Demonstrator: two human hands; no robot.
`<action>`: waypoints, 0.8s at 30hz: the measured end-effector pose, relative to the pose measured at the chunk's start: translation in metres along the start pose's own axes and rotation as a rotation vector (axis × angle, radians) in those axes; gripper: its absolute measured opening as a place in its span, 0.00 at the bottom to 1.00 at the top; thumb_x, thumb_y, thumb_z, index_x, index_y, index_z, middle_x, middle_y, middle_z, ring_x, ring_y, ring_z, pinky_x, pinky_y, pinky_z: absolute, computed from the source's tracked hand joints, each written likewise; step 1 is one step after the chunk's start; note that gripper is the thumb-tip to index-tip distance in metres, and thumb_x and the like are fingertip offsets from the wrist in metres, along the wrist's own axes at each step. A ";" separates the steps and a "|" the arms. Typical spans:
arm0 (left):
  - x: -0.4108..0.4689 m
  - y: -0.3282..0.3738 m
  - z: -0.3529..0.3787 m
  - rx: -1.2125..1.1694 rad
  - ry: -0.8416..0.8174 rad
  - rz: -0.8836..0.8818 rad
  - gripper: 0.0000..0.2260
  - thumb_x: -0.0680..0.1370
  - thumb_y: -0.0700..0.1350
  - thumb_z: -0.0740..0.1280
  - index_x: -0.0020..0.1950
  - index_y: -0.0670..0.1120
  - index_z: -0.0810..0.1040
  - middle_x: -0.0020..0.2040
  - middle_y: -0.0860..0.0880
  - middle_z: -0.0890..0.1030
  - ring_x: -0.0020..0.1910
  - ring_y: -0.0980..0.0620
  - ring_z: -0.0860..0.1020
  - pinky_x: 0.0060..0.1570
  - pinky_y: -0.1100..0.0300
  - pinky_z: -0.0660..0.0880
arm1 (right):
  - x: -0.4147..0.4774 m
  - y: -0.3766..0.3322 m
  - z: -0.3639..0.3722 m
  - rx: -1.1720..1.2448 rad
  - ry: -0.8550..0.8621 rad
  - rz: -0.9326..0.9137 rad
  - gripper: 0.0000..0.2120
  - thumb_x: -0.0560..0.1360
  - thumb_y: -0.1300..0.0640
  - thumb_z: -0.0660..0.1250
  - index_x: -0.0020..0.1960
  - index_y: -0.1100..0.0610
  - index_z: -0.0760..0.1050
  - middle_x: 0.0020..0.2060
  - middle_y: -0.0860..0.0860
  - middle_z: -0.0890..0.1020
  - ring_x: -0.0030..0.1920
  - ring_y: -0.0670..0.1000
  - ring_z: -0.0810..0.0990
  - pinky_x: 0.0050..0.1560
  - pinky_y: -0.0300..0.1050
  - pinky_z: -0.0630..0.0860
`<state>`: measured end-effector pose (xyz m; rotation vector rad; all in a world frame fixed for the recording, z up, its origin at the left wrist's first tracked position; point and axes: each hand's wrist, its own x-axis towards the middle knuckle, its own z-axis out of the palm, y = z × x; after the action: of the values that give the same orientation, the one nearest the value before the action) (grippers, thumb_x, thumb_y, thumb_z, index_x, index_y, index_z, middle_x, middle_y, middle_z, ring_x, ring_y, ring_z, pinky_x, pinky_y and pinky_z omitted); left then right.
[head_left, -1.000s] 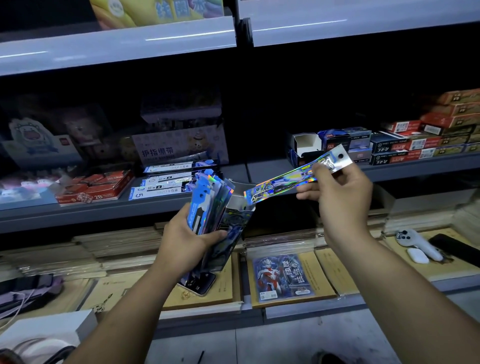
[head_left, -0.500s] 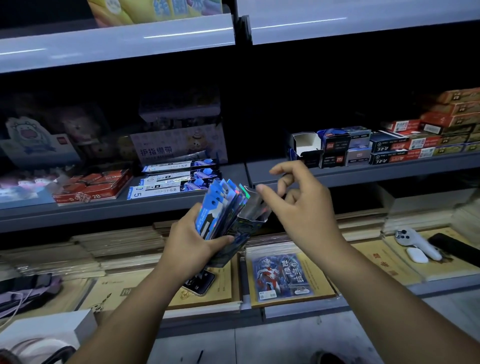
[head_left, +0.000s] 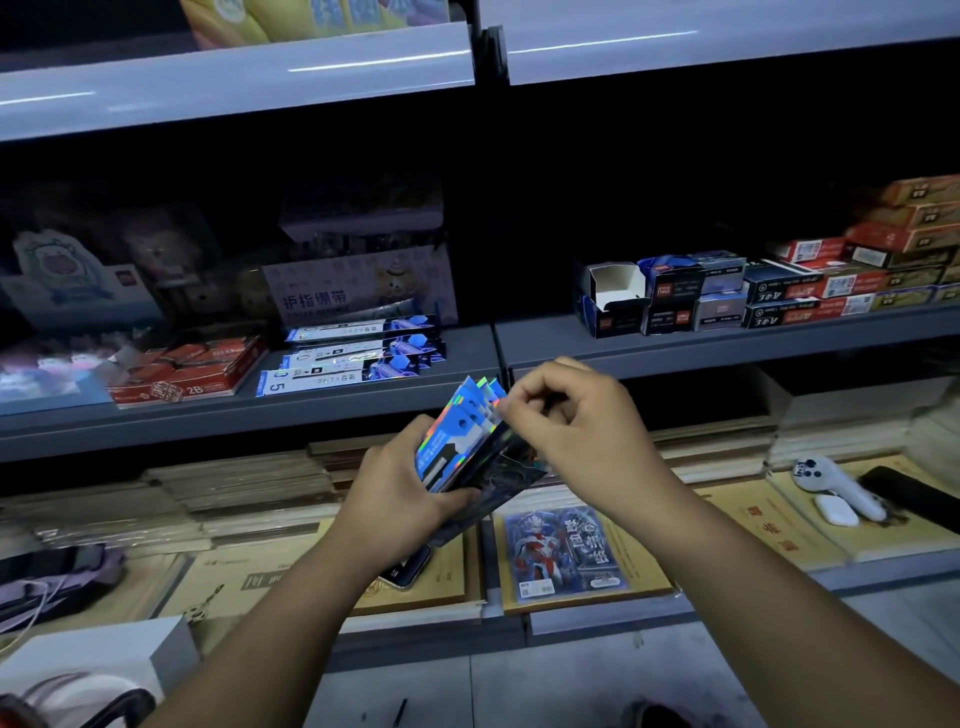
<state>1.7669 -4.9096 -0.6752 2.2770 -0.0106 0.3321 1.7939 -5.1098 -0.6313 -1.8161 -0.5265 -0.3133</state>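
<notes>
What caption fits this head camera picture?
Left hand grips shiny blue packets while right hand pinches one at a shop shelf.

Glossy holographic plastic packets (head_left: 457, 441)

Only hands and arms in view. Left hand (head_left: 400, 483) and right hand (head_left: 576, 421) both bare. Left forearm (head_left: 296, 613) bare from wrist to the bottom edge. Right forearm (head_left: 753, 597) likewise bare, out to the bottom-right corner. Both forearms slim, widening towards the elbow. Wrists bare too. Fingers (head_left: 530, 397) with rounded knuckles; nails too dim to read. Low light, so no fine detail on hands or arms. Dark rounded shape (head_left: 654, 714) on the floor at the bottom edge, maybe a shoe toe; cannot tell.
</notes>
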 end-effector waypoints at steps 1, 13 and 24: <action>0.000 0.000 0.000 0.007 0.000 0.003 0.23 0.66 0.45 0.83 0.56 0.56 0.78 0.44 0.59 0.85 0.43 0.62 0.83 0.42 0.68 0.78 | -0.001 -0.001 0.000 -0.004 -0.029 0.008 0.07 0.75 0.58 0.75 0.39 0.55 0.81 0.38 0.49 0.75 0.31 0.42 0.70 0.36 0.32 0.67; 0.001 0.001 -0.001 0.006 0.009 -0.020 0.21 0.67 0.46 0.83 0.54 0.55 0.78 0.42 0.59 0.85 0.41 0.62 0.82 0.40 0.68 0.78 | 0.004 -0.005 -0.006 0.249 0.217 0.109 0.08 0.76 0.62 0.70 0.38 0.55 0.77 0.29 0.51 0.74 0.29 0.46 0.68 0.31 0.39 0.65; 0.003 -0.003 -0.003 0.027 0.032 -0.050 0.21 0.67 0.46 0.83 0.54 0.54 0.77 0.41 0.58 0.85 0.38 0.60 0.82 0.37 0.64 0.79 | 0.001 -0.003 -0.004 0.320 0.118 0.199 0.07 0.80 0.57 0.70 0.43 0.57 0.80 0.23 0.56 0.75 0.22 0.54 0.70 0.27 0.43 0.68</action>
<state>1.7694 -4.9056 -0.6746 2.2944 0.0681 0.3442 1.7934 -5.1129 -0.6266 -1.5140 -0.2911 -0.1860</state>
